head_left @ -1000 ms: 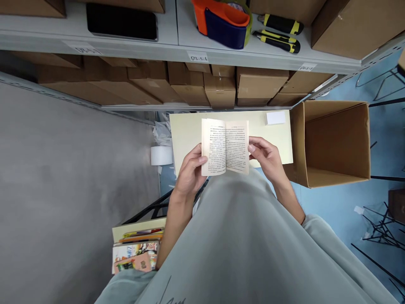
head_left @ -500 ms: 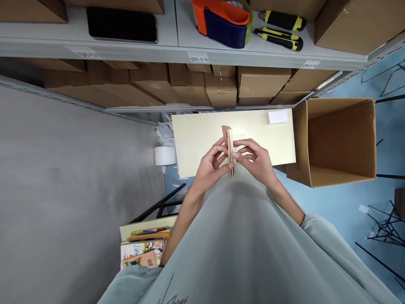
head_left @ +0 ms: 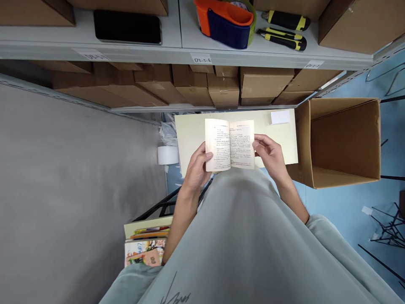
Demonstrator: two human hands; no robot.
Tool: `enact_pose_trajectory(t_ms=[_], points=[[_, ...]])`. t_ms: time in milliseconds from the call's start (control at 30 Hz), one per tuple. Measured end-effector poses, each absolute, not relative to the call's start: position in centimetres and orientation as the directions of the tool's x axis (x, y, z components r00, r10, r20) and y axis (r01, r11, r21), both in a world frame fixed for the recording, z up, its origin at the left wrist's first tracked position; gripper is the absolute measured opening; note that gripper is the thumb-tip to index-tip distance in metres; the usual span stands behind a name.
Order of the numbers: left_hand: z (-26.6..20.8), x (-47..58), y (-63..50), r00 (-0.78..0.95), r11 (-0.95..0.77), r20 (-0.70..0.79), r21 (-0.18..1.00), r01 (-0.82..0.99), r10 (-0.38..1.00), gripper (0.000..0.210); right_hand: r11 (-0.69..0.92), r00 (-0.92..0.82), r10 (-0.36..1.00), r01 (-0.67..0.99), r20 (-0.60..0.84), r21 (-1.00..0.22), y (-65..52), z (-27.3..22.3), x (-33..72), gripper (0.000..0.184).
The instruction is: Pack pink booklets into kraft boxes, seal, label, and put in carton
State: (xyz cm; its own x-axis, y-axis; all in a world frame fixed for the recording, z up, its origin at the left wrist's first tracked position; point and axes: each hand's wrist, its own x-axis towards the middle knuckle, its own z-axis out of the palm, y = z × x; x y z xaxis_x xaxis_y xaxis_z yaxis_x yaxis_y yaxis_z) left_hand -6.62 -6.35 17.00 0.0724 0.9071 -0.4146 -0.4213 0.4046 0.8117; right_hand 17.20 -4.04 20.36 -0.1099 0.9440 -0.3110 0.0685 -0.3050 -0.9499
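A small book [head_left: 218, 143] lies spread open between my hands, its printed pages facing up at me. My left hand [head_left: 198, 166] grips the left edge, thumb on the page and fingers underneath. At the right edge, my right hand [head_left: 270, 154] pinches the pages and cover between thumb and fingers. Below the book is a pale cream tabletop [head_left: 190, 126]. A small white box [head_left: 280, 117] sits near the table's far right corner.
An open cardboard box [head_left: 344, 143] stands right of the table. Ahead, grey shelves hold brown cartons [head_left: 265, 82], a phone [head_left: 128, 27], a tape dispenser [head_left: 229, 27] and utility knives [head_left: 283, 38]. Magazines [head_left: 145, 249] are stacked at lower left, near a white roll [head_left: 167, 155].
The book was held nearly edge-on with its pages bunched together; now it is opened flat. My hands have moved apart to its two outer edges.
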Motion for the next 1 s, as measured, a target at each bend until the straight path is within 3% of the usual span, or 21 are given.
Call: enact_pose_trajectory(t_ms=[433, 633, 800, 1000], points=[[17.7, -5.7, -7.0, 0.152, 0.407, -0.378, 0.824, -0.395, 0.913, 0.058, -0.185, -0.251, 0.945, 0.113, -0.208, -0.976, -4.7, 20.7, 15.9, 0.043], [17.3, -4.3, -7.7, 0.165, 0.477, -0.462, 0.721, -0.503, 0.872, 0.058, -0.074, -0.310, 0.940, 0.227, -0.144, -0.971, -5.3, 19.9, 14.5, 0.037], [16.6, -4.0, -7.4, 0.122, 0.466, -0.488, 0.686, -0.559, 0.864, 0.055, -0.156, -0.127, 0.970, 0.327, -0.207, -0.932, -5.1, 18.2, 14.9, 0.034], [15.5, -4.2, -7.7, 0.063, 0.446, -0.491, 0.721, -0.530, 0.869, 0.043, -0.285, -0.126, 0.941, 0.200, -0.313, -0.938, -5.6, 16.8, 15.2, 0.042]])
